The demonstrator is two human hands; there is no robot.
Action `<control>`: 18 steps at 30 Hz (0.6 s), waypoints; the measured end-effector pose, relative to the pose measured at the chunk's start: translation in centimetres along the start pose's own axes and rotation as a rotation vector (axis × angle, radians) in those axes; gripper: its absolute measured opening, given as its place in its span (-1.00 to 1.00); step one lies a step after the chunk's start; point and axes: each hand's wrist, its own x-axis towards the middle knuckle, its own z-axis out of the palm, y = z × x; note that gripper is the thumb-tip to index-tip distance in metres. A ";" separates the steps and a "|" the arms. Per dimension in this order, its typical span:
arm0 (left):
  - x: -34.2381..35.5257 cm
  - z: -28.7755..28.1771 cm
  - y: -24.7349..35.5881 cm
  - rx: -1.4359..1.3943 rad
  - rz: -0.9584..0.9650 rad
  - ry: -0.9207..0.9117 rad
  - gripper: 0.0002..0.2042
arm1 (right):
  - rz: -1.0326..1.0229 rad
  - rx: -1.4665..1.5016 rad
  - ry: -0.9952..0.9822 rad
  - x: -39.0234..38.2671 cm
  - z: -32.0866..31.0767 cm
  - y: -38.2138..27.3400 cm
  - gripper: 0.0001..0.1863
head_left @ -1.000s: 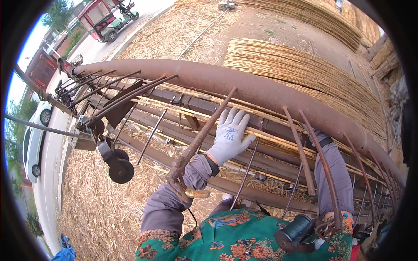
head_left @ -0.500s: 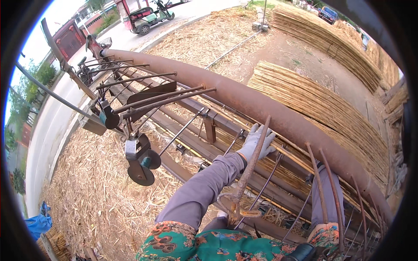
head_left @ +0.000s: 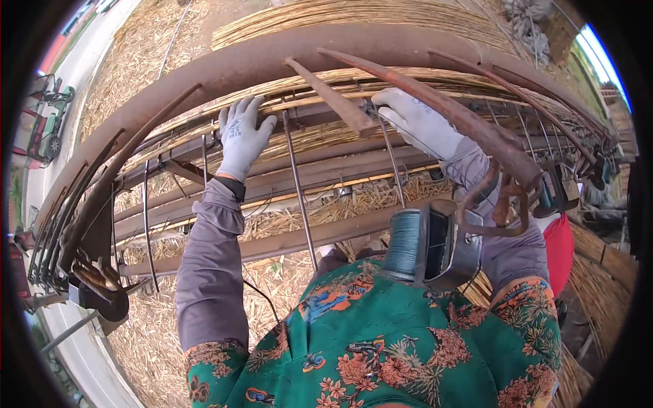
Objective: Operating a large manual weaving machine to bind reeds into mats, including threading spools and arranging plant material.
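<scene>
My left hand (head_left: 241, 139), in a white glove, lies with fingers spread on thin yellow reeds (head_left: 296, 102) laid along the rusty metal frame (head_left: 320, 170). My right hand (head_left: 408, 119), also gloved, rests on the same reeds farther right, fingers apart and slightly bent, beside a slanting rusty rod (head_left: 442, 109). A large curved pipe (head_left: 252, 58) arches beyond both hands. A spool of teal thread (head_left: 401, 245) in a metal holder hangs below my right hand, next to a bent rusty hook (head_left: 486, 224).
Long reed bundles (head_left: 306, 26) lie beyond the pipe, with more bundles (head_left: 598, 292) at the lower right. A green-and-red tricycle (head_left: 51, 115) stands on the road at the left. Loose straw (head_left: 146, 326) covers the ground. A red cloth (head_left: 558, 251) shows at the right.
The view has swung round, bringing the frame level across it. My right hand has come into sight from behind the pipe and rods. My left hand stays on the reeds, fingers spread.
</scene>
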 end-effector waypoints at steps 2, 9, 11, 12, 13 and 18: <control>-0.4 -0.8 0.7 0.001 0.079 -0.009 -0.50 | 0.026 0.106 -0.043 -3.3 -2.6 -1.6 -0.70; -9.0 -4.8 5.4 -0.765 -0.190 -0.219 -0.70 | 0.162 0.402 -0.129 -11.9 -8.2 -3.8 -0.59; -13.3 -6.2 7.3 -0.736 -0.384 -0.238 -0.71 | 0.198 0.561 -0.031 -16.1 -9.6 -3.2 -0.65; -15.2 -6.9 8.4 -0.754 -0.509 -0.269 -0.71 | 0.311 0.644 -0.004 -18.7 -10.3 -2.8 -0.67; -17.2 -6.7 9.9 -0.749 -0.463 -0.195 -0.71 | 0.273 0.678 0.035 -21.4 -11.0 -2.1 -0.67; -25.6 -0.8 18.1 -0.849 -0.744 -0.225 -0.66 | 0.398 0.987 0.156 -34.7 -12.9 2.6 -0.66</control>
